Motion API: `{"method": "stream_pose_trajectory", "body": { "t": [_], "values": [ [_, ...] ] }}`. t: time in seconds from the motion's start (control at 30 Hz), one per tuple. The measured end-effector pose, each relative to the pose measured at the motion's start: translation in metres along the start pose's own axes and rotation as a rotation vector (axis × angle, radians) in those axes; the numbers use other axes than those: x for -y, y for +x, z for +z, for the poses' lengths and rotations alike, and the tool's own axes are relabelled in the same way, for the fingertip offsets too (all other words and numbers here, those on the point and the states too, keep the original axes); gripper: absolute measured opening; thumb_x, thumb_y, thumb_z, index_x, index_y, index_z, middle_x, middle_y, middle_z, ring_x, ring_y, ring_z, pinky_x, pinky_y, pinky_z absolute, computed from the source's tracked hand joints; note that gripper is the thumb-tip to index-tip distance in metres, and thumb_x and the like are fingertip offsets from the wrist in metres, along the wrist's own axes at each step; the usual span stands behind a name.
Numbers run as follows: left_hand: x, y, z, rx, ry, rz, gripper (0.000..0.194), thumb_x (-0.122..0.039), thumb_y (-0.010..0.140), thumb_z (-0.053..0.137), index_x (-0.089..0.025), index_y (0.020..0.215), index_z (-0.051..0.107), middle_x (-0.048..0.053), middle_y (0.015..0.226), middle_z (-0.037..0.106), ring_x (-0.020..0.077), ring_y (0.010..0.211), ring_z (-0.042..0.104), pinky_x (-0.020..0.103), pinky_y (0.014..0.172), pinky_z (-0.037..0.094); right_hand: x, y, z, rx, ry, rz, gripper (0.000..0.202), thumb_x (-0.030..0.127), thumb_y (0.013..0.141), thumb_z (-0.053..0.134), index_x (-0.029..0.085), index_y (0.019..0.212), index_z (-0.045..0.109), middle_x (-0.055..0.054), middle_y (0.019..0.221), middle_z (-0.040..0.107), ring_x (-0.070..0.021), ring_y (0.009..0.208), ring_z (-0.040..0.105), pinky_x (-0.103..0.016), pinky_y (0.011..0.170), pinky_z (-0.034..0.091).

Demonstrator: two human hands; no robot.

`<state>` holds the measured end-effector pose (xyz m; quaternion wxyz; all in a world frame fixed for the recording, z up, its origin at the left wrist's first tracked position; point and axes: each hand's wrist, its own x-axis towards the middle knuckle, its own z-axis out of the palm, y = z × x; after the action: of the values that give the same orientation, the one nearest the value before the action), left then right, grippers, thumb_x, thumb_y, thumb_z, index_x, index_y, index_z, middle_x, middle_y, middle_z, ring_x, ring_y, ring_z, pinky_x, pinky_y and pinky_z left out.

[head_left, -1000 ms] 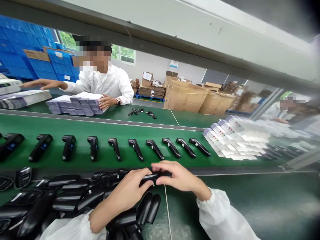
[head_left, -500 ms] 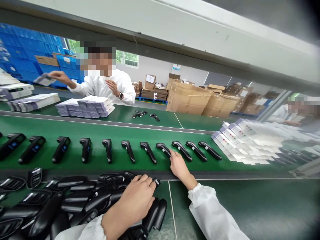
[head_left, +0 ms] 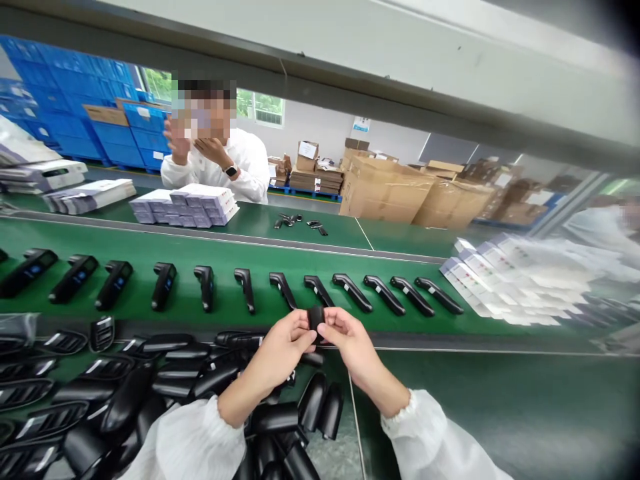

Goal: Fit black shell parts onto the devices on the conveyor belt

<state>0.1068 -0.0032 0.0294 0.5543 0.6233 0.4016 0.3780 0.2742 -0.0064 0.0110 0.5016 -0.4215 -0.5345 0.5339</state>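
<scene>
Blue crates and brown cartons stand at the back of the workroom, beyond a long green belt that runs between dark rails. Across it, a co-worker in a white coat sits behind stacked white boxes, both hands raised near the face.

On the belt lies a row of black handheld devices, spaced apart and mostly on their sides; the gaps probably let each one be grasped without disturbing its neighbour. Further right, more white boxes lean together in a slanting bank.

The person's left hand and right hand meet near the closer rail, holding a small black part between them. The fingers of both are drawn in narrow on it, one hand at each side, which seems to steady the piece while most of its near face shows. The part is held roughly upright; whether it touches the device behind it cannot be told.

On the near table, to the left, loose black covers lie heaped at mixed angles, some showing their hollow side, probably put there for easy reach rather than for order.
</scene>
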Motion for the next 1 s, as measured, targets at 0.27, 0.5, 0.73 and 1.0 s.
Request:
{"method": "stream_pose_trajectory", "body": {
  "t": [0.27, 0.5, 0.73, 1.0],
  "values": [
    [0.012, -0.014, -0.008, 0.219, 1.028, 0.177, 0.052, -0.021, 0.084, 0.061, -0.030, 0.134, 0.051, 0.005, 0.135, 0.058, 0.0291, 0.126, 0.050, 0.056, 0.111, 0.035, -0.033, 0.043, -0.072, -0.191, -0.777, -0.047, 0.028, 0.025, 0.082, 0.058, 0.019, 0.108, 0.067, -0.007, 0.103, 0.064, -0.0211, 0.090, 0.061, -0.035, 0.083, 0.051],
    [0.031, -0.019, 0.032, 0.230, 1.157, 0.354, 0.036, -0.013, 0.092, 0.045, -0.023, 0.125, 0.055, 0.007, 0.117, 0.064, 0.0250, 0.116, 0.054, 0.058, 0.115, 0.026, -0.050, 0.057, -0.056, -0.164, -1.510, -0.060, 0.041, 0.015, 0.095, 0.040, 0.006, 0.132, 0.053, -0.020, 0.107, 0.066, -0.0286, 0.102, 0.059, -0.038, 0.093, 0.042],
    [0.020, -0.023, 0.029, 0.137, 1.106, 0.192, 0.024, -0.019, 0.093, 0.040, -0.016, 0.107, 0.059, 0.010, 0.105, 0.059, 0.0263, 0.105, 0.055, 0.051, 0.105, 0.039, -0.020, 0.034, -0.060, -0.348, -1.267, -0.153, 0.044, 0.040, 0.097, 0.043, 0.014, 0.130, 0.057, -0.018, 0.127, 0.060, -0.0325, 0.115, 0.053, -0.045, 0.094, 0.043],
    [0.018, -0.007, 0.018, -0.057, 0.434, 0.073, 0.013, -0.028, 0.094, 0.037, -0.022, 0.086, 0.044, 0.000, 0.079, 0.055, 0.0163, 0.074, 0.055, 0.029, 0.071, 0.044, -0.008, -0.025, -0.025, -0.054, -0.253, 0.156, 0.038, 0.049, 0.078, 0.071, 0.020, 0.102, 0.069, -0.006, 0.100, 0.070, -0.0214, 0.092, 0.063, -0.032, 0.078, 0.049]
  ]
}}
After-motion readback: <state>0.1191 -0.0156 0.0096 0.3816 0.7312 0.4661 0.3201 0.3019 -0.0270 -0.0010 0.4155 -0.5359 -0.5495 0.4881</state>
